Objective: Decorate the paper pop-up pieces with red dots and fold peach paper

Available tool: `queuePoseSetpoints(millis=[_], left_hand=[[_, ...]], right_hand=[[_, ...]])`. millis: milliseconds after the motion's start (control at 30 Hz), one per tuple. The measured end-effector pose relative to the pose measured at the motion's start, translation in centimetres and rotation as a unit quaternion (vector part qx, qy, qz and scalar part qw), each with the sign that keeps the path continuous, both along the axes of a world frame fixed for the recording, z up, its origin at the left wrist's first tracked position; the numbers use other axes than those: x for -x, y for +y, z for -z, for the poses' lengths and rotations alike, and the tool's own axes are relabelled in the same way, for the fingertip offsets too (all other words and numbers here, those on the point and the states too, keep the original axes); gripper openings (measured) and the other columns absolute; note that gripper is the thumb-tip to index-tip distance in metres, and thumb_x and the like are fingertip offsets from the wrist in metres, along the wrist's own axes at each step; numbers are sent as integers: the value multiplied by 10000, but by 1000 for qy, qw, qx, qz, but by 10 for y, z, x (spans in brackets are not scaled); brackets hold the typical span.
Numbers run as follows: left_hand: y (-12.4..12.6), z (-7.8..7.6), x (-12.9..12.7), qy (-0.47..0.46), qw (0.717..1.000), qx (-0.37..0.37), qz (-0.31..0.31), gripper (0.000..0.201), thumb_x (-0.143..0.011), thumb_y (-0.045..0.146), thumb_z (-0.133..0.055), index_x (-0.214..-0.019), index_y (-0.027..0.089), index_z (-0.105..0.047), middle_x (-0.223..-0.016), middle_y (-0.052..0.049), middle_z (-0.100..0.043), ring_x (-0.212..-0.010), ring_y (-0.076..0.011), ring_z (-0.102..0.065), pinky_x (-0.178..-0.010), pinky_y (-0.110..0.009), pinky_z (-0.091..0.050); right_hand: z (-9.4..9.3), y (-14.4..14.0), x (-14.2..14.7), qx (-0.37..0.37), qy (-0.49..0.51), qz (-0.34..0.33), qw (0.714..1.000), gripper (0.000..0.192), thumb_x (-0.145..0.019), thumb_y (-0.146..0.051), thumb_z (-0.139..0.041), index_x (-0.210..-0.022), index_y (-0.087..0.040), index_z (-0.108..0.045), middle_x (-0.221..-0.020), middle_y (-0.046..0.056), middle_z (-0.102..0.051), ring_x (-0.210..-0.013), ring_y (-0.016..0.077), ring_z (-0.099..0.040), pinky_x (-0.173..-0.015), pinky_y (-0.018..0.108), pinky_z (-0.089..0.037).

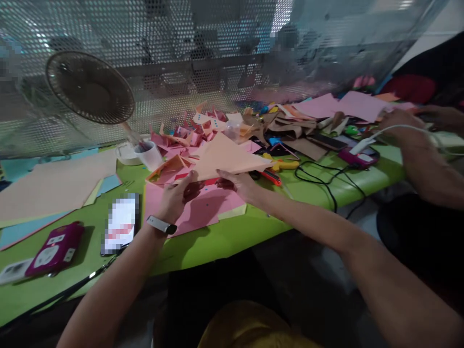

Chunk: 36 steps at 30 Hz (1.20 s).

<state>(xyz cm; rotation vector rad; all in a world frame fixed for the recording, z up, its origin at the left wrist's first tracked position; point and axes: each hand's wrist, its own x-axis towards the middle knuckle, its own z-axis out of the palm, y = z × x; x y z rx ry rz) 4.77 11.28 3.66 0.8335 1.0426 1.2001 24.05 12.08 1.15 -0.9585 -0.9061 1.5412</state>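
Held a peach folded paper triangle (226,157) above the green bench (224,237), both hands at its near edge. Left hand (179,195), a pale watch (161,224) on its wrist, gripped the lower left corner with fingers (192,181) closed narrow on the paper. Right hand (241,186) pinched the same edge just to the right, fingers (226,182) curled under and shut on the sheet. Lay directly beneath the fingers: a stack of pink sheets (203,208), flat on the bench. Stood just beyond the left fingers: a small folded orange piece (168,169), with a white cup (150,154) and a roll of tape (125,153) further left. Sat past the cup: a small fan (90,87) tilted toward the mesh wall. Rested left of the left wrist: a phone (121,224) and, further out, a magenta device (54,249). Lay just right of the right fingers: yellow-handled scissors (282,165) and a black cable (326,181). Heaped beyond the triangle: pink and brown paper scraps (203,128). Reached in well to the right: another person's arm (420,154), touching a white cable near more pink sheets
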Motion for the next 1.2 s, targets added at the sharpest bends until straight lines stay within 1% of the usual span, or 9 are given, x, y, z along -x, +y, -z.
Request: queuePoseSetpoints(millis=[200, 333, 400, 467, 600, 733, 833, 1000, 1200], left_hand=[[-11, -3, 12, 65, 995, 19, 78, 319, -674, 349, -836, -870, 111, -753, -839, -158, -769, -741, -192, -747, -601, -196, -561], [-20, 15, 29, 76, 994, 31, 66, 316, -631, 333, -867, -835, 116, -761, -826, -156, -768, -727, -180, -741, -630, -203, -576], [-23, 21, 36, 85, 994, 44, 59, 297, -626, 326, -870, -817, 124, -765, -805, -151, -766, -703, -171, -735, -620, -199, -574], [-24, 24, 38, 101, 991, 60, 62, 266, -628, 321, -867, -781, 130, -764, -788, -150, -764, -681, -171, -730, -601, -199, -569], [-22, 22, 35, 128, 986, 74, 79, 237, -623, 301, -870, -752, 135, -762, -807, -147, -766, -674, -185, -725, -617, -238, -572], [-22, 19, 36, 177, 977, 88, 81, 294, -612, 354, -875, -783, 147, -755, -793, -120, -764, -595, -162, -692, -537, -234, -525], [-22, 18, 39, 225, 963, 90, 118, 343, -646, 431, -844, -812, 150, -738, -821, -101, -764, -641, -147, -688, -533, -209, -491], [-15, 18, 46, 401, 903, -13, 155, 324, -726, 482, -751, -771, 165, -699, -689, -49, -708, -558, -132, -589, -486, -233, -394], [-12, 11, 50, 647, 718, -232, 108, 341, -759, 420, -718, -980, 166, -665, -943, -90, -670, -840, -227, -607, -719, -333, -465]], right_hand=[[-3, -17, -22, 61, 14, -10, 998, 217, -762, -389, -775, -779, -182, -712, -710, 46, -734, -629, 131, -675, -613, 245, -555], [-5, -47, -41, 138, -63, -117, 982, 460, -858, -557, -601, -729, -134, -728, -710, 95, -737, -573, 135, -662, -541, 246, -526], [-9, -58, -47, 83, -151, -146, 974, 438, -826, -550, -640, -689, -142, -720, -625, 72, -704, -511, 132, -620, -514, 255, -496], [-15, -61, -48, -49, -240, -121, 962, 356, -813, -510, -672, -711, -173, -719, -607, 38, -683, -523, 133, -599, -538, 264, -473], [-17, -42, -35, -288, -408, -24, 866, 217, -843, -425, -672, -808, -220, -732, -843, 41, -699, -790, 179, -620, -702, 291, -441], [2, -20, -23, -326, -525, -69, 783, 253, -869, -425, -658, -780, -192, -702, -868, 54, -654, -798, 179, -573, -688, 289, -382], [16, -14, -21, -295, -561, -87, 769, 229, -869, -378, -669, -769, -173, -668, -862, 47, -641, -768, 162, -552, -657, 274, -356], [19, -10, -22, -264, -563, -101, 777, 207, -825, -356, -719, -769, -169, -651, -879, 45, -648, -768, 154, -563, -652, 264, -365], [10, 0, -21, -211, -569, -162, 778, 220, -784, -353, -754, -825, -184, -620, -856, 35, -677, -730, 149, -575, -618, 253, -369]])
